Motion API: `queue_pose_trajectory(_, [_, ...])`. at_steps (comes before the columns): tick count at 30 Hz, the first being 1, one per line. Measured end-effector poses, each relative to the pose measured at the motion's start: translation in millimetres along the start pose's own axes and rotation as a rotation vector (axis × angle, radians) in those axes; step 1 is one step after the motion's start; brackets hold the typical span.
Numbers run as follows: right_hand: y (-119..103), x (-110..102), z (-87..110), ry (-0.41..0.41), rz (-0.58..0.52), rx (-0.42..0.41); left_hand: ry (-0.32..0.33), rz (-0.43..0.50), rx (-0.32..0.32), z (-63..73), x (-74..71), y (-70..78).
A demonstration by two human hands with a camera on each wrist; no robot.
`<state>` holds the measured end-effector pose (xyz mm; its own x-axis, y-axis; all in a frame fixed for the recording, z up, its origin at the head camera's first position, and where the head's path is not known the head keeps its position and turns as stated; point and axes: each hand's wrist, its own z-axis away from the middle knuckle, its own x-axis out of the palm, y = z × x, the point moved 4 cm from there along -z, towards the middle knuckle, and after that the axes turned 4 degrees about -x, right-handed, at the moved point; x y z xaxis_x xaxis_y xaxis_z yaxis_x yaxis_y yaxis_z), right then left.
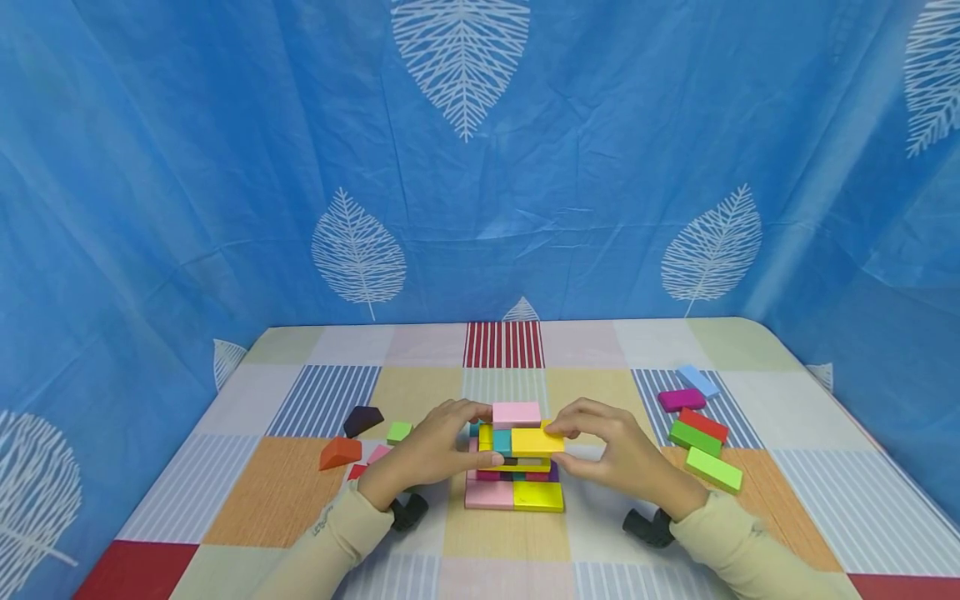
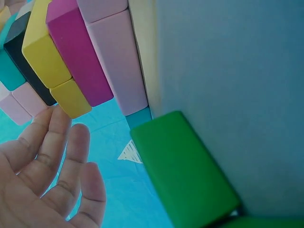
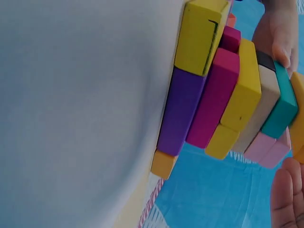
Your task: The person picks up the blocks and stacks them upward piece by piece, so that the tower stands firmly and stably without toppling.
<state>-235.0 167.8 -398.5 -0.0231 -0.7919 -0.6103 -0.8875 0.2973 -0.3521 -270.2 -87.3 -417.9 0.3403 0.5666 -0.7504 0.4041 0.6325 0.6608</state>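
Note:
A layered stack of coloured blocks stands on the table in front of the person. Pink and yellow blocks form its front base, and a pink block lies highest. At the stack's left side is the left hand, its thumb along the front and its fairly straight fingers touching the ends of a black block and a small yellow block. The right hand pinches a yellow block at the upper right, beside a teal block.
Left of the stack lie a black block, an orange block and a light green block. To the right are a blue block, a magenta block and several red and green ones. A blue curtain hangs behind the table.

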Motion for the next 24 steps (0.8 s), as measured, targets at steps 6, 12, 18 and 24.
queue_pose_trajectory(6, [-2.2, 6.5, -4.3, -0.014, 0.033, -0.014, 0.000, 0.001, 0.010, 1.1, -1.2, 1.5])
queue_pose_trajectory(12, [-3.2, 10.0, -8.5, -0.029, 0.062, -0.015, 0.001, -0.010, 0.013, 0.8, -1.5, 1.5])
queue_pose_trajectory(18, [-2.7, 12.6, -11.3, -0.045, 0.062, 0.018, -0.002, -0.009, 0.007, 0.5, -1.6, 1.6])
queue_pose_trajectory(24, [2.8, 11.2, -14.8, -0.068, -0.003, 0.108, 0.017, 0.006, 0.024, 1.7, -3.7, 4.5])
